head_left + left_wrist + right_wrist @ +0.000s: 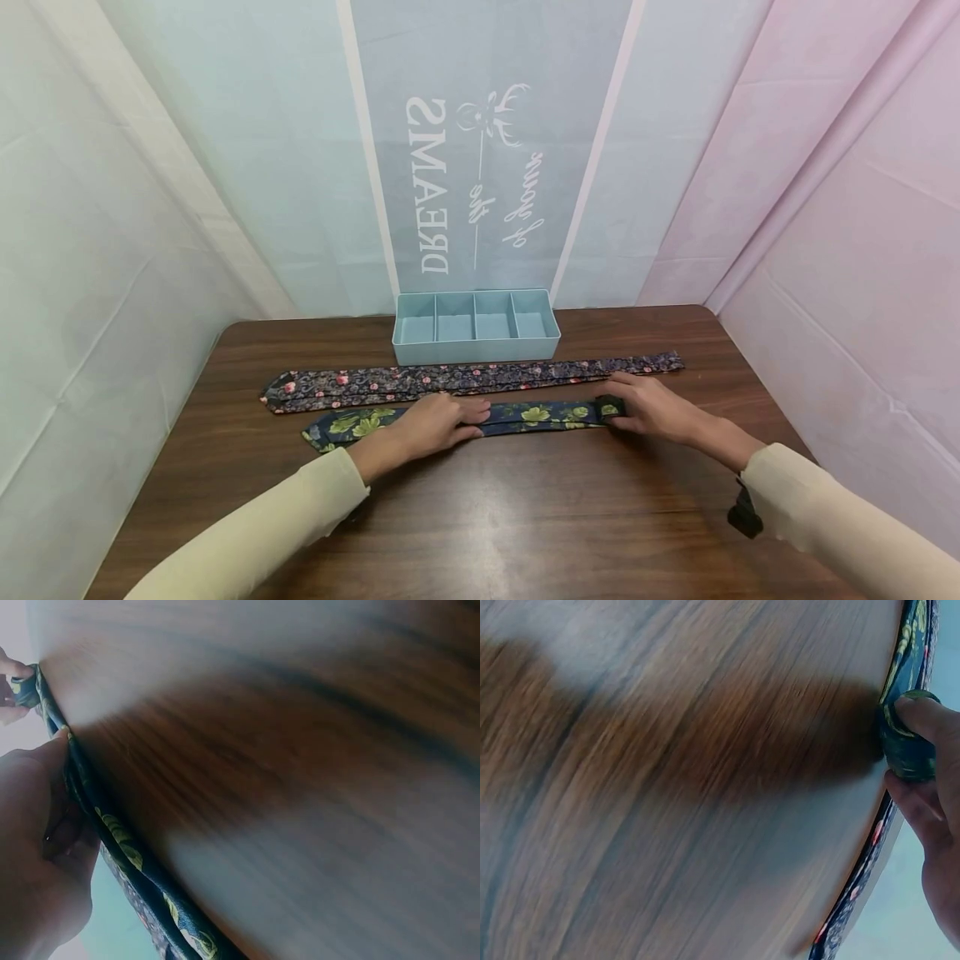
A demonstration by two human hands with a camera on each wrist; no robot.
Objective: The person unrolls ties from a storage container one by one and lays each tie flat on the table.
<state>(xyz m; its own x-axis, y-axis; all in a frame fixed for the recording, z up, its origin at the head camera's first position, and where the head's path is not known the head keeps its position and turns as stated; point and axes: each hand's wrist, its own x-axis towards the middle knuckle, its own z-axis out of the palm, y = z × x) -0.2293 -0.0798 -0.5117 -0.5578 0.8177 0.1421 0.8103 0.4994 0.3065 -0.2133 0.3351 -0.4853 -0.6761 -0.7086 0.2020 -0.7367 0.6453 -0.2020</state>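
Note:
A dark blue necktie (535,415) with yellow-green flowers lies lengthwise across the table, its wide pointed end at the left. Its right end is rolled into a small coil (909,739). My right hand (660,408) grips this coil between thumb and fingers. Midway along the same tie is my left hand (431,429), thumb at the near edge and fingers over the far side, holding the fabric; part of the tie is hidden under it. Just behind lies a second necktie (420,380), dark with pink and red flowers, stretched out flat.
A light blue box (476,351) with several compartments stands at the back of the brown wooden table (480,517). Pale cloth hangs around the table's back and sides, and the back cloth (480,50) carries white lettering and a deer head.

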